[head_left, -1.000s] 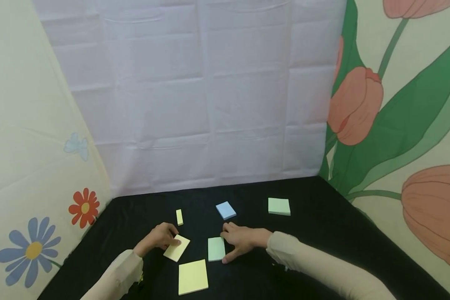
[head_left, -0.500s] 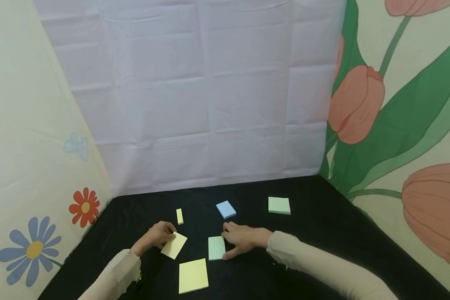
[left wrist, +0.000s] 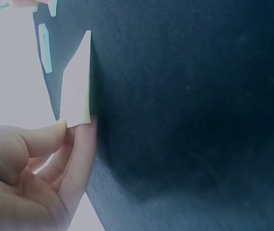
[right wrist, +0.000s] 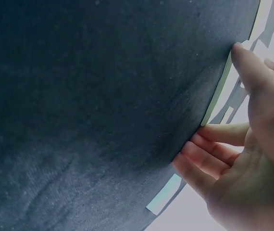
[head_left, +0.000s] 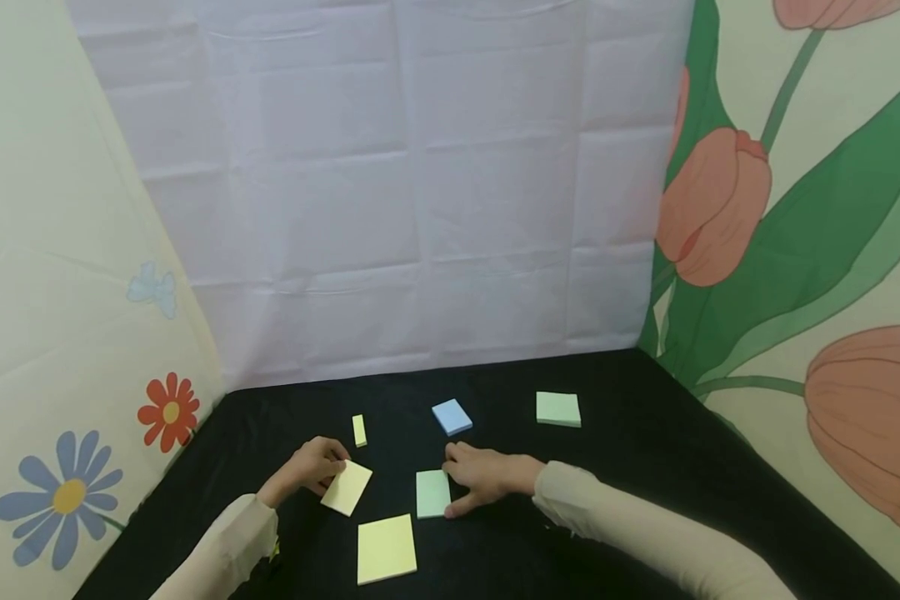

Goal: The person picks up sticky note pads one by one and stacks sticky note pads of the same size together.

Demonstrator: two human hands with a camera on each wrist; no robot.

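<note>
My left hand pinches a pale yellow sticky note pad at one corner, thumb on top and fingers below. In the left wrist view this pad stands out from the fingertips, tilted against the dark cloth. My right hand holds a pale green sticky note pad on the table, with thumb and index finger at the two ends of its right edge. From the right wrist, only the thin side of the green pad shows between them. A larger yellow sticky note pad lies nearest me, below both hands.
Farther back on the black tablecloth lie a narrow yellow sticky note pad, a blue pad and another green pad. A white cloth backdrop rises behind the table, with flowered cloths at both sides.
My left hand has shifted slightly left with the yellow pad, and its thumb now covers less of the pad's top. The right hand and green pad keep their places.
</note>
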